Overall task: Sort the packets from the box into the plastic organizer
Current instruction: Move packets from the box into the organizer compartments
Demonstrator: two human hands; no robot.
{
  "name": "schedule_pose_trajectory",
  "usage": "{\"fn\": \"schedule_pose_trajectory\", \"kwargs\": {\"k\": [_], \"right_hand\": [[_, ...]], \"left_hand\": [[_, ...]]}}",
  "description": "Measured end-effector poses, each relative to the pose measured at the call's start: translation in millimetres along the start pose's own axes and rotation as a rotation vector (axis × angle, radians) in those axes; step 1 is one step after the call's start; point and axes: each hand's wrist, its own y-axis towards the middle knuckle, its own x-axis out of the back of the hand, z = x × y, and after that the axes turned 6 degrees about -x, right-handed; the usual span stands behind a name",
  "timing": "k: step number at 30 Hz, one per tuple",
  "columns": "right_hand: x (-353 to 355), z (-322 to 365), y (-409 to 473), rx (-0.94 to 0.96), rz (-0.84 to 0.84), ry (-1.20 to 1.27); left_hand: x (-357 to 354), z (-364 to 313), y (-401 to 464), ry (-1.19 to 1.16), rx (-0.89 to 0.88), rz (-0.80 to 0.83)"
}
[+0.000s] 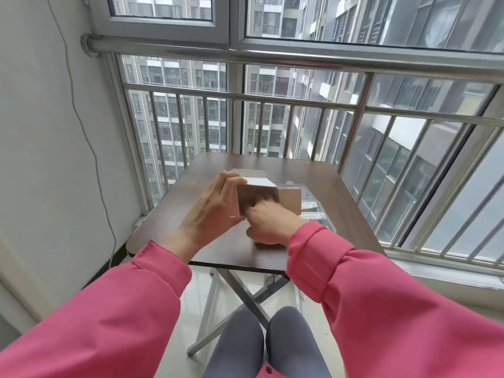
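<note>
A small cardboard box is held above the brown table, its open end turned toward me and its white flaps folded out. My left hand grips the box by its left side. The fingers of my right hand reach into the opening, and their tips are hidden in the dark inside. To the right, partly behind the box, lies the clear plastic organizer. White packets with green print lie in its compartments.
The small folding table stands against a metal window railing at the back and right. A white wall with a hanging cable is on the left. My knees are below the table's front edge.
</note>
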Motion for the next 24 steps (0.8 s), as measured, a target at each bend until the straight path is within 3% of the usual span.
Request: {"fn": "schedule_pose_trajectory", "kwargs": {"k": [8, 16, 24], "right_hand": [[-4.6, -0.9, 9.6, 0.037, 0.086, 0.296], [-1.6, -5.2, 6.8, 0.197, -0.205, 0.297], [-11.2, -12.5, 14.2, 0.209, -0.270, 0.488]], "left_hand": [[4.5, 3.4, 2.5, 0.010, 0.004, 0.021], [4.1, 10.1, -4.3, 0.016, 0.114, 0.053], [3.5, 15.2, -12.9, 0.014, 0.222, 0.117]]}}
